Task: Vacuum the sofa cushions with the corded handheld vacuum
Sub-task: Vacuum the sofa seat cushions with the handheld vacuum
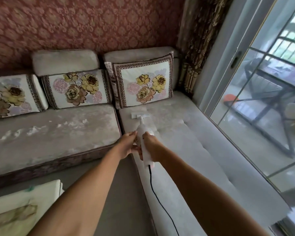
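Both my hands are on the vacuum point(144, 143), which runs away from me between them. My right hand point(151, 147) is wrapped around its white body, grasping it from the right, and my left hand point(129, 145) clasps it from the left, fingertips point(134, 133) touching the body. Ahead of my grip the narrow neck reaches forward to the flat nozzle point(138, 115), which lies on the right seat cushion point(177, 133), near the base of the floral pillow point(143, 82). Behind my grip the vacuum's tail sticks out, and the black cord point(157, 198) drops from it, trailing back along the cushion's front edge toward me.
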A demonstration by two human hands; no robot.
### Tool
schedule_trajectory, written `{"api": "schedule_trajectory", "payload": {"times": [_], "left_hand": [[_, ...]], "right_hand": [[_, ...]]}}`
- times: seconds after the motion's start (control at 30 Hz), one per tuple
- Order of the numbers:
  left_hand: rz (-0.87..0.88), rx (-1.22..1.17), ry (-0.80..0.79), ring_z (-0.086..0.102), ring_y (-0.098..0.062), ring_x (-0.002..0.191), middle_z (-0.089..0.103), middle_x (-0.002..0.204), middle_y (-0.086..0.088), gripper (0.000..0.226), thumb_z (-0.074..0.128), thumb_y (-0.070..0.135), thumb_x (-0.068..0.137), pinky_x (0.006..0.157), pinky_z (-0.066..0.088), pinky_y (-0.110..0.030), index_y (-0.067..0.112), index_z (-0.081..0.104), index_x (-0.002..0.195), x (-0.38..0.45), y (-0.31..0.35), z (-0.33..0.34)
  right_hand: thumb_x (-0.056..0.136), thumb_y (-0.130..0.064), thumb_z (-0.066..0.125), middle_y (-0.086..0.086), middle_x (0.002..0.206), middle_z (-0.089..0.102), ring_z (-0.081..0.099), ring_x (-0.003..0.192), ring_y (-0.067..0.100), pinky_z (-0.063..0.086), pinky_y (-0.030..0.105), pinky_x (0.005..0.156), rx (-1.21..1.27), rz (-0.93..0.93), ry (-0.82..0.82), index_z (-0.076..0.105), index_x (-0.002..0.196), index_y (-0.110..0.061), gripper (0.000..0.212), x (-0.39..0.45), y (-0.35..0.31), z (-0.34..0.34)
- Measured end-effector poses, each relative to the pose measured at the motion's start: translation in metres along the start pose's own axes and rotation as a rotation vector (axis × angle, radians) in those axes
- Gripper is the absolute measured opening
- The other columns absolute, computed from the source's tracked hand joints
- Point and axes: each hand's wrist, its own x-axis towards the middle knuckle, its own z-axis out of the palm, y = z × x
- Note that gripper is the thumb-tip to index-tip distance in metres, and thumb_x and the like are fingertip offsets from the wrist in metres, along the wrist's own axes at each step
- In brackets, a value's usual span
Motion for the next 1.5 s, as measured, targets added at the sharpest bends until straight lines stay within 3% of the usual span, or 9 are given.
{"api": "schedule_trajectory", "payload": {"times": [0.1, 0.2, 0.37, 0.7, 0.97, 1.07, 1.17, 1.33, 1.5], "left_hand": [[-0.018, -0.009, -0.017, 0.061, -0.028, 0.088, 0.060, 0.104, -0.014, 0.032, 0.044, 0.032, 0.106, 0.070, 0.058, -0.042, 0.011, 0.061, 0.123, 0.022, 0.014, -0.026], [-0.041, -0.023, -0.017, 0.062, -0.026, 0.085, 0.061, 0.107, -0.014, 0.037, 0.044, 0.035, 0.105, 0.063, 0.057, -0.037, 0.011, 0.058, 0.131, 0.036, 0.026, -0.043], [-0.057, -0.038, -0.028, 0.064, -0.031, 0.095, 0.062, 0.124, -0.018, 0.039, 0.043, 0.037, 0.105, 0.072, 0.059, -0.041, 0.013, 0.055, 0.133, 0.060, 0.033, -0.062], [-0.072, -0.037, -0.036, 0.060, -0.024, 0.078, 0.060, 0.094, -0.009, 0.034, 0.043, 0.040, 0.103, 0.056, 0.052, -0.030, 0.015, 0.059, 0.119, 0.052, 0.041, -0.055], [-0.057, -0.027, 0.003, 0.056, -0.015, 0.058, 0.060, 0.078, -0.005, 0.030, 0.044, 0.039, 0.102, 0.048, 0.049, -0.023, 0.017, 0.064, 0.098, 0.017, 0.023, -0.026], [-0.059, -0.044, 0.033, 0.049, -0.010, 0.044, 0.053, 0.067, -0.002, 0.033, 0.042, 0.038, 0.104, 0.039, 0.044, -0.018, 0.018, 0.059, 0.084, -0.002, 0.016, -0.008], [-0.025, -0.065, 0.038, 0.052, -0.008, 0.042, 0.054, 0.069, -0.003, 0.035, 0.036, 0.042, 0.106, 0.039, 0.046, -0.019, 0.014, 0.057, 0.102, -0.019, 0.009, 0.007], [-0.004, -0.091, 0.062, 0.060, -0.019, 0.071, 0.063, 0.092, -0.010, 0.049, 0.038, 0.047, 0.104, 0.047, 0.053, -0.026, 0.007, 0.057, 0.125, -0.044, -0.003, 0.021], [0.030, -0.115, 0.116, 0.055, -0.018, 0.068, 0.058, 0.084, -0.006, 0.036, 0.039, 0.040, 0.106, 0.048, 0.052, -0.026, 0.012, 0.055, 0.122, -0.070, -0.004, 0.021]], "right_hand": [[0.101, -0.042, 0.033, 0.014, 0.072, 0.053, 0.051, 0.053, 0.025, 0.043, 0.023, 0.042, 0.003, 0.010, 0.019, 0.051, 0.122, -0.001, 0.050, 0.013, -0.018, 0.021], [0.099, -0.046, 0.034, 0.014, 0.068, 0.053, 0.050, 0.049, 0.025, 0.044, 0.022, 0.040, 0.013, 0.051, 0.044, 0.052, 0.113, -0.001, 0.050, 0.029, -0.033, 0.041], [0.100, -0.057, 0.027, 0.011, 0.064, 0.052, 0.048, 0.048, 0.021, 0.042, 0.021, 0.040, 0.065, 0.073, 0.052, 0.053, 0.101, -0.005, 0.059, 0.043, -0.047, 0.059], [0.102, -0.055, 0.027, 0.010, 0.069, 0.051, 0.048, 0.055, 0.020, 0.041, 0.026, 0.046, 0.050, 0.072, 0.049, 0.052, 0.095, -0.005, 0.056, 0.039, -0.052, 0.055], [0.100, -0.054, 0.026, 0.014, 0.073, 0.054, 0.053, 0.059, 0.024, 0.043, 0.030, 0.045, 0.021, -0.003, 0.043, 0.050, 0.123, -0.001, 0.063, 0.021, -0.025, 0.035], [0.099, -0.053, 0.028, 0.014, 0.074, 0.056, 0.054, 0.062, 0.025, 0.045, 0.033, 0.051, 0.019, -0.029, 0.037, 0.052, 0.113, -0.003, 0.057, 0.008, -0.013, 0.021], [0.094, -0.058, 0.032, 0.016, 0.083, 0.059, 0.057, 0.075, 0.029, 0.048, 0.038, 0.065, 0.024, -0.052, 0.046, 0.056, 0.113, -0.004, 0.062, -0.002, -0.002, 0.007], [0.083, -0.063, 0.031, 0.020, 0.093, 0.062, 0.059, 0.082, 0.034, 0.052, 0.047, 0.078, -0.016, -0.109, 0.071, 0.056, 0.119, -0.003, 0.074, -0.007, 0.020, -0.003], [0.079, -0.062, 0.031, 0.022, 0.103, 0.065, 0.061, 0.086, 0.034, 0.055, 0.049, 0.088, -0.105, -0.150, 0.018, 0.054, 0.125, -0.002, 0.079, -0.017, 0.030, -0.001]]}}
